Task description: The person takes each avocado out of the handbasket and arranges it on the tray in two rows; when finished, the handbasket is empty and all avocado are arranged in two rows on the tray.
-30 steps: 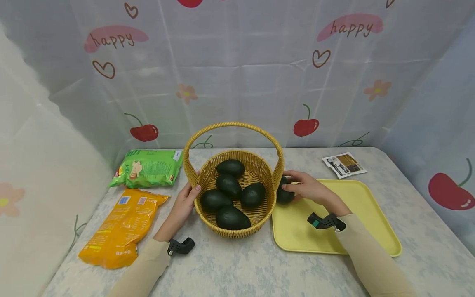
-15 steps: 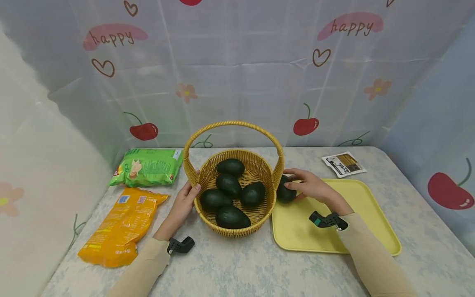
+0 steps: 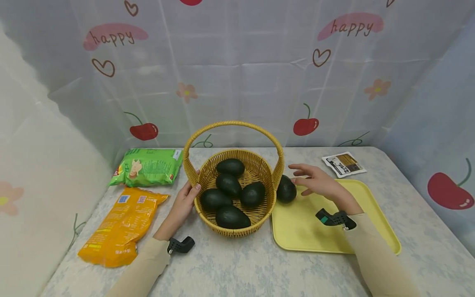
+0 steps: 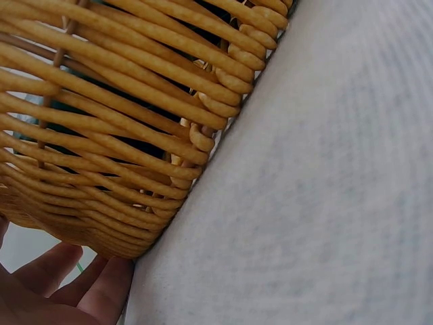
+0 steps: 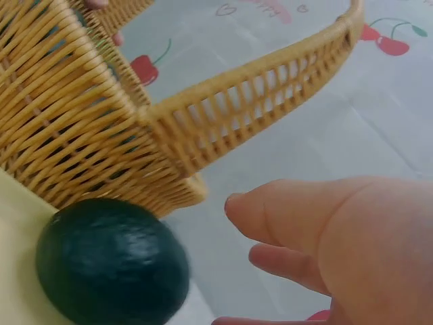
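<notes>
In the head view, a yellow wicker basket (image 3: 234, 234) with a tall arched handle stands mid-table, several dark green avocados (image 3: 233, 217) inside. My left hand (image 3: 184, 201) grips its left side, thumb at the rim by the handle's base; in the left wrist view, fingers (image 4: 108, 291) lie against the outer weave. One more avocado (image 3: 287, 189) lies at the yellow tray's back left corner, beside the basket. To its right is my right hand (image 3: 315, 181), fingers spread and holding nothing. The right wrist view shows a gap between this avocado (image 5: 111, 261) and the hand (image 5: 338, 237).
The yellow tray (image 3: 315, 229) lies right of the basket, under the right forearm. Behind it is a small white-and-brown packet (image 3: 344, 165). A green snack bag (image 3: 148, 168) and an orange bag (image 3: 124, 227) lie on the left. A printed curtain (image 3: 237, 82) hangs behind the table.
My right hand has let go of the avocado beside the basket, moved slightly right and spread its fingers. The left hand and the basket have stayed in place.
</notes>
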{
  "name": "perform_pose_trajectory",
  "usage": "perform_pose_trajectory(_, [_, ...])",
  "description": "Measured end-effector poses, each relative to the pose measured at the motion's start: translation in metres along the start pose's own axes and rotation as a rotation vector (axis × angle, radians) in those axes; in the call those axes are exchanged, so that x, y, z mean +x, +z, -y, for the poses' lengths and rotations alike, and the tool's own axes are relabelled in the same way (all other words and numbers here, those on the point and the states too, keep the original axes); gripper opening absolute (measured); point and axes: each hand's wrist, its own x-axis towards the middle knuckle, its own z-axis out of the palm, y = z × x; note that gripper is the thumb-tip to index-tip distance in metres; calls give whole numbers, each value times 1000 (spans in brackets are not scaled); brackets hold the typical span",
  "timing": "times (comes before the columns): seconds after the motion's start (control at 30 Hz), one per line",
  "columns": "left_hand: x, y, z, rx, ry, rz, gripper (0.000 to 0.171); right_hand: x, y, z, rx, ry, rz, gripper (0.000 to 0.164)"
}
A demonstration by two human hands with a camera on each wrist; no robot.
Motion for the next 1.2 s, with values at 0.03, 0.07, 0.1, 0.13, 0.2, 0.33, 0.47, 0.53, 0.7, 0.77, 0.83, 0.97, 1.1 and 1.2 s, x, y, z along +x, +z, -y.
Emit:
perform_pose_trajectory(0.03, [0,0,0,0,0,1,57,-2,-1,2,-6,-1,-5,62])
perform_pose_trajectory(0.07, [0,0,0,3,3,1,57,-4,-3,4,-13,-6,-11,61])
perform_pose_trajectory(0.1, [0,0,0,3,6,1,58,-6,-4,6,-19,-12,-15,61])
perform_pose_trajectory(0.13, [0,0,0,4,6,1,58,-9,-5,8,-25,-19,-18,60])
perform_pose_trajectory(0.2, [0,0,-1,9,7,0,58,-13,-8,13,-43,-32,-21,59])
perform_pose_trajectory(0.33, [1,0,-1,4,13,-7,57,-23,-12,24,-60,-51,-9,57])
perform_pose_trajectory(0.47, [1,0,0,-7,20,-17,56,-32,-12,35,-76,-83,-4,53])
perform_pose_trajectory(0.53, [1,0,0,0,17,-19,56,-35,-11,40,-85,-102,-1,50])
perform_pose_trajectory(0.7, [0,0,-1,11,9,-23,57,-42,-6,52,-109,-167,31,43])
perform_pose_trajectory(0.77, [0,0,-1,5,7,-19,57,-43,-3,55,-130,-209,44,40])
perform_pose_trajectory(0.83, [0,0,0,3,4,-13,57,-44,0,59,-156,-244,54,35])
perform_pose_trajectory(0.97, [0,0,0,3,2,-13,57,-42,9,65,-200,-298,91,31])
perform_pose_trajectory(1.1, [0,0,1,6,11,-9,58,-37,20,71,-219,-355,150,32])
perform_pose_trajectory(1.2, [0,1,1,-3,11,-5,57,-32,29,76,-213,-389,199,33])
